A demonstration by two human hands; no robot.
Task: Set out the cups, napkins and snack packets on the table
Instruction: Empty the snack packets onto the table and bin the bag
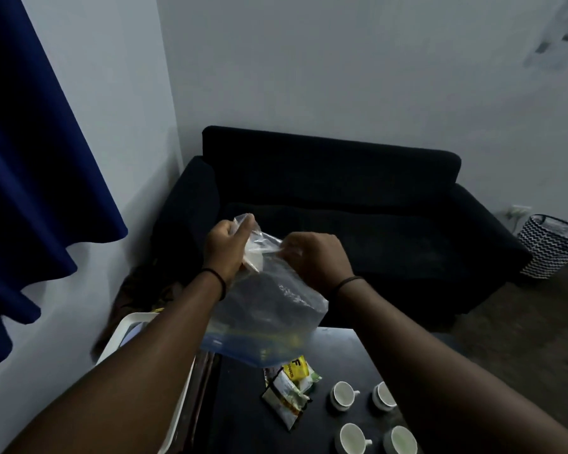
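Note:
I hold a clear plastic bag (pixel 269 309) up over the dark table (pixel 243 417). My left hand (pixel 225 249) pinches one side of its top edge and my right hand (pixel 315 257) pinches the other side. Something pale shows inside near the top, and yellow shapes show near the bag's blue bottom strip. Snack packets (pixel 291 389), yellow, white and green, lie in a small heap on the table below the bag. Several white cups (pixel 343 395) with handles stand to the right of the packets, one partly hidden behind my right forearm.
A white tray (pixel 138 322) sits at the table's left, under my left forearm. A dark sofa (pixel 341 208) stands behind the table against the wall. A blue curtain (pixel 30 191) hangs at the left. A zigzag-patterned basket (pixel 551 247) stands on the floor at the right.

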